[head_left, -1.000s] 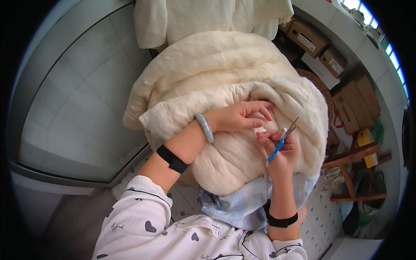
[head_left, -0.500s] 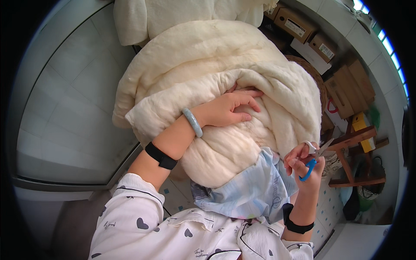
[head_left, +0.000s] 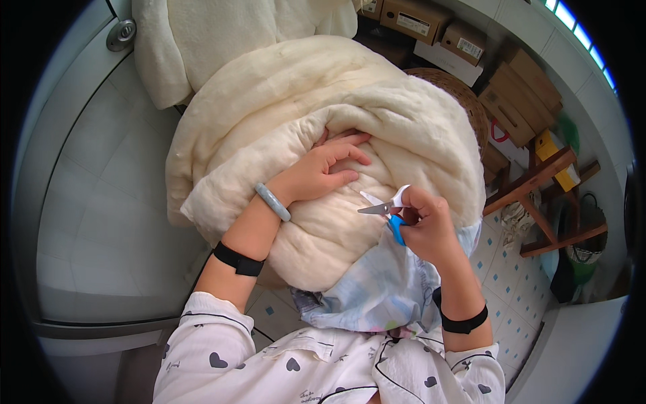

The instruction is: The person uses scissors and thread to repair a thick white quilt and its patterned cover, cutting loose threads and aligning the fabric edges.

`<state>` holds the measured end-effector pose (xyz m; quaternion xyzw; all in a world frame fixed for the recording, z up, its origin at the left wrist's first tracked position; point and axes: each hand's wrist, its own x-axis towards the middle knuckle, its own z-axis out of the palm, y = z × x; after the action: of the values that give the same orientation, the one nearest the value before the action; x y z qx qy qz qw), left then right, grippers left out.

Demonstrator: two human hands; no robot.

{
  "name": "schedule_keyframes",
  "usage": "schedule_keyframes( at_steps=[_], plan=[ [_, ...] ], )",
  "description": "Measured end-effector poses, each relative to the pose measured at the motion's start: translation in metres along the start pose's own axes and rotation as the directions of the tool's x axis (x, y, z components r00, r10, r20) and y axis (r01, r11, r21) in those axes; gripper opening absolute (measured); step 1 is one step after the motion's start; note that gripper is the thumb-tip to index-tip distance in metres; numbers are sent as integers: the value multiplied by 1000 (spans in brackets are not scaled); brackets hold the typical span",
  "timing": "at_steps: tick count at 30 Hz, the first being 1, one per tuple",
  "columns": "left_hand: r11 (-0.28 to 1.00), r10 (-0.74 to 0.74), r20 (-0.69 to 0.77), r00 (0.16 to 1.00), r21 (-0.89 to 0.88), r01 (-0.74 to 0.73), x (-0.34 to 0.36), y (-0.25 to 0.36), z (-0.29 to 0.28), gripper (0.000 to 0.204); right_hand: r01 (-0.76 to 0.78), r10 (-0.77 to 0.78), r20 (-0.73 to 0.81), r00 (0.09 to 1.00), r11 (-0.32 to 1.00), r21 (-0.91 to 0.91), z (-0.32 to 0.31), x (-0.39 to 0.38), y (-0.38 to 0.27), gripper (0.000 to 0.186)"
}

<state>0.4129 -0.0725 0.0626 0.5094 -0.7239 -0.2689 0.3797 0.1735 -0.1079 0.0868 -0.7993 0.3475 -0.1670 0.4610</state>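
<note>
A thick cream-white fluffy quilt filling lies heaped in front of me, folded over itself in layers. My left hand rests on it with its fingers apart, some fingertips partly hidden under a raised fold. In my right hand is a pair of scissors with one white and one blue handle ring. Their blades are spread and point left toward my left hand, just over the filling. Below the heap, a pale blue patterned cloth lies against my lap.
A round wicker basket stands behind the heap on the right. Cardboard boxes line the wall. A wooden stool lies tipped at the right. At the left is a glass-panelled door with a round knob.
My right hand has swung left and up from the right side, bringing the scissors over the filling beside my left hand. The left hand stays on the filling; the whole view has shifted.
</note>
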Motion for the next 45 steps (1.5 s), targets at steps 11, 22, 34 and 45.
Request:
schedule_keyframes(
  at_steps=[11,22,34,45],
  plan=[
    [997,18,-19,1000,76,-17,4,-2,6,22,180,-226,-76,971,487,854,45,27,0,22],
    [979,49,-25,999,197,-43,3,-8,12,23,192,11,-237,971,549,813,-44,-89,37,26],
    [958,65,-20,998,280,-57,-1,-15,21,24,266,240,-510,826,631,728,-72,-199,54,28],
    [996,33,-46,998,79,-29,0,-34,23,23,-670,648,-754,-105,514,535,-102,-557,172,14]
  ],
)
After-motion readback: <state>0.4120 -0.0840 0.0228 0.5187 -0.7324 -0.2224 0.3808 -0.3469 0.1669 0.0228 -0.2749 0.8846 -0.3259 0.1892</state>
